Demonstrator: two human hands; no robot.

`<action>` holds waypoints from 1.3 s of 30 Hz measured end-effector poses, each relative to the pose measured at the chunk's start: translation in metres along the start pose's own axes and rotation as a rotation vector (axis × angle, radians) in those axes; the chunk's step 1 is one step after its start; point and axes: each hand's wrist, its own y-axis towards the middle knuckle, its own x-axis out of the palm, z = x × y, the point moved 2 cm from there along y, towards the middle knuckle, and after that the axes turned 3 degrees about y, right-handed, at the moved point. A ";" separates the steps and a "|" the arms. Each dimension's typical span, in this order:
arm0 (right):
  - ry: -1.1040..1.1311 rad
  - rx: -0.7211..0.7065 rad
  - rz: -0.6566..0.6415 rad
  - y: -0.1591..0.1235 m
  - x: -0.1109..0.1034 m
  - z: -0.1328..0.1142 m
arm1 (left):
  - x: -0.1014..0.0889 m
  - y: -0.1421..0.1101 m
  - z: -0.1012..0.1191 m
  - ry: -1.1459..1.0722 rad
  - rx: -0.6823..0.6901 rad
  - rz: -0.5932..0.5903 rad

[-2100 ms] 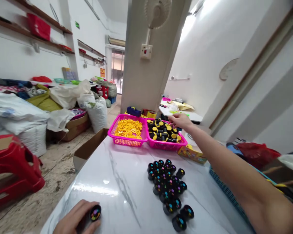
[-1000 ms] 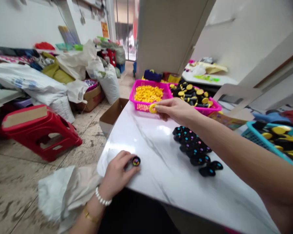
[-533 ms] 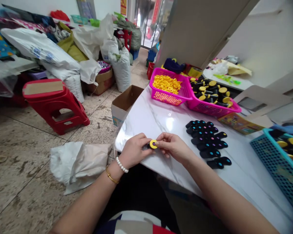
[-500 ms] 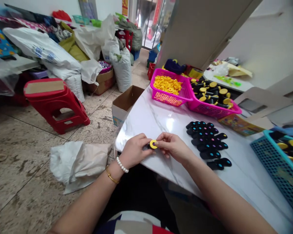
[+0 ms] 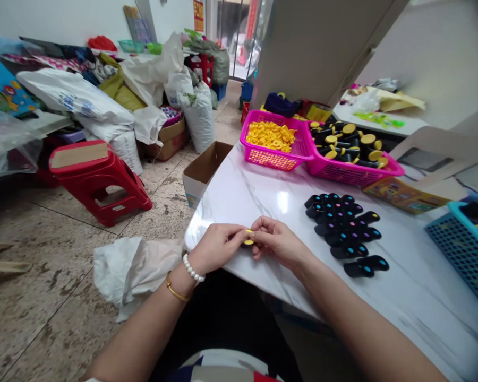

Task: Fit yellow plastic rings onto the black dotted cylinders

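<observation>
Near the front edge of the white marbled table, my left hand (image 5: 222, 245) is closed on a small black plastic piece (image 5: 246, 245), mostly covered by the fingers. A yellow plastic ring (image 5: 249, 236) lies on top of that piece. My right hand (image 5: 278, 242) pinches the ring's right side with thumb and finger. Both thumbs press close together over it. To the right, black plastic pieces (image 5: 344, 225) with blue, purple, pink and yellow dots lie grouped in rows on the table.
A pink basket (image 5: 276, 160) holds loose yellow rings. Beside it, another pink basket (image 5: 342, 172) is heaped with black pieces with yellow tops. A teal basket (image 5: 458, 246) stands at right. Left of the table are an open cardboard box (image 5: 195, 183) and a red stool (image 5: 103, 185).
My left thumb has moved onto the yellow ring, now meeting my right fingers there. The ring appears more tilted and more covered. The head view has shifted slightly.
</observation>
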 end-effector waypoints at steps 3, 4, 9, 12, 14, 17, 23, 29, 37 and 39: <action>0.036 0.012 0.001 0.001 -0.001 0.001 | 0.003 0.007 -0.004 -0.087 -0.122 -0.008; 0.035 0.011 -0.008 0.001 -0.002 0.001 | 0.005 0.009 -0.005 -0.104 -0.145 -0.009; -0.060 -0.022 -0.026 -0.002 -0.003 0.000 | 0.010 0.011 -0.008 -0.156 -0.161 -0.022; -0.074 -0.008 -0.031 -0.004 -0.003 0.001 | 0.011 0.012 -0.011 -0.186 -0.201 -0.030; -0.065 -0.002 -0.039 -0.003 -0.004 0.002 | 0.011 0.014 -0.012 -0.188 -0.224 -0.045; -0.073 -0.016 -0.040 -0.001 -0.005 0.004 | 0.012 0.013 -0.009 -0.199 -0.236 -0.056; -0.024 -0.104 -0.077 -0.002 -0.005 0.006 | 0.010 -0.002 -0.005 -0.236 -0.141 -0.067; -0.022 -0.158 -0.044 -0.004 -0.007 0.008 | 0.011 0.004 -0.008 -0.280 -0.166 -0.115; 0.049 -0.056 -0.007 -0.005 -0.005 0.007 | 0.012 0.009 -0.003 -0.211 -0.290 -0.127; 0.054 -0.061 -0.006 -0.004 -0.005 0.006 | 0.013 0.009 -0.004 -0.163 -0.232 -0.095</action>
